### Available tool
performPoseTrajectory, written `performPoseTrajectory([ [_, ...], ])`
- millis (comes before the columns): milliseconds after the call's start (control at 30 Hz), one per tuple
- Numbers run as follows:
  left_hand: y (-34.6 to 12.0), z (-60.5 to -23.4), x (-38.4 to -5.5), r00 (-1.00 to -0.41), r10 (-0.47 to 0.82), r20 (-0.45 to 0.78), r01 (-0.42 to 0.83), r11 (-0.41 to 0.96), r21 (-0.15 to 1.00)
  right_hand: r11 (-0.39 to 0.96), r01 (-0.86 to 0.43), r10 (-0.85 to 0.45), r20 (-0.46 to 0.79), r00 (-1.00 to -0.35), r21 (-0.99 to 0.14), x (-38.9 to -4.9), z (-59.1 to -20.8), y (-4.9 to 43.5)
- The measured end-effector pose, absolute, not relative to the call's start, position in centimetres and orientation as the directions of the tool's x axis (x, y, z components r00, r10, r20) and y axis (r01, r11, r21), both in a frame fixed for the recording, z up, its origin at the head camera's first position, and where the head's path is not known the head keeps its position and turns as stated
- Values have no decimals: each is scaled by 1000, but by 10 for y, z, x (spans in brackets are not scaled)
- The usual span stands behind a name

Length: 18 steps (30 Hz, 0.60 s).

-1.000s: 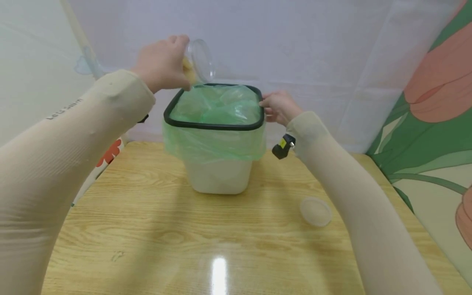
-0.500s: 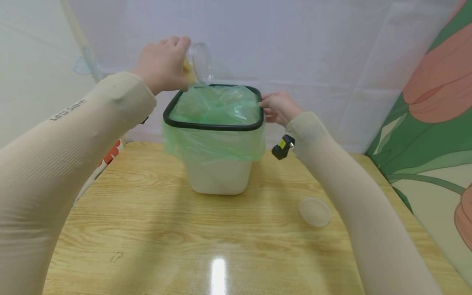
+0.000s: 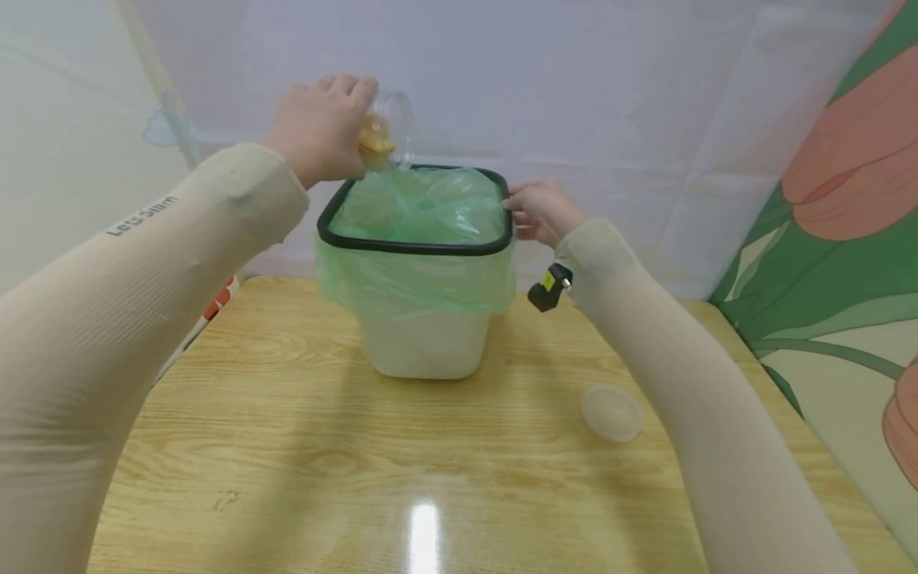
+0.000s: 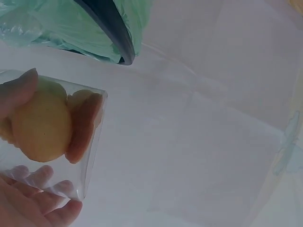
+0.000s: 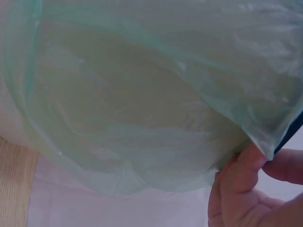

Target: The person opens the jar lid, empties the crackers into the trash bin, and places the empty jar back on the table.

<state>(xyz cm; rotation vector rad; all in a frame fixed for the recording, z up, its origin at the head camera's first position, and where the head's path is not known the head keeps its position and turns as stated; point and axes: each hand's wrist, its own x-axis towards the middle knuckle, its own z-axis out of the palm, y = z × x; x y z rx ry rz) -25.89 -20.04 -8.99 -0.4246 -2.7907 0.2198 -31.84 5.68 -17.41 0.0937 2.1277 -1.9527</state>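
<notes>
My left hand (image 3: 323, 127) grips a clear plastic jar (image 3: 399, 119) on its side, its open mouth facing right over the left back of the bin's rim. Yellow and orange-brown pieces (image 4: 42, 125) of what looks like food lie inside, seen through the wall in the left wrist view. A white trash bin (image 3: 426, 343) with a black rim frame (image 3: 416, 247) stands on the table, lined with a green plastic bag (image 3: 430, 279) folded over its outside. My right hand (image 3: 547, 209) pinches the frame and bag edge at the bin's right side; its thumb and fingers show in the right wrist view.
A round translucent lid (image 3: 613, 413) lies on the wooden table (image 3: 287, 462), right of the bin. A white cloth backdrop (image 3: 588, 96) hangs close behind the bin, and a flower-printed panel (image 3: 846, 239) stands along the right edge.
My left hand has lowered slightly and shifted right, turning the jar; the yellow pieces have slid nearer its mouth. My right hand stays on the rim, and the bin and lid hold their places.
</notes>
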Motion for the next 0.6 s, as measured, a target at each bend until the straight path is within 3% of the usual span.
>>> performPoseTrajectory([
  [600, -200, -92, -260, -891, 347, 293, 291, 931, -219, 107, 212, -131, -225, -966, -971, -318, -174, 57],
])
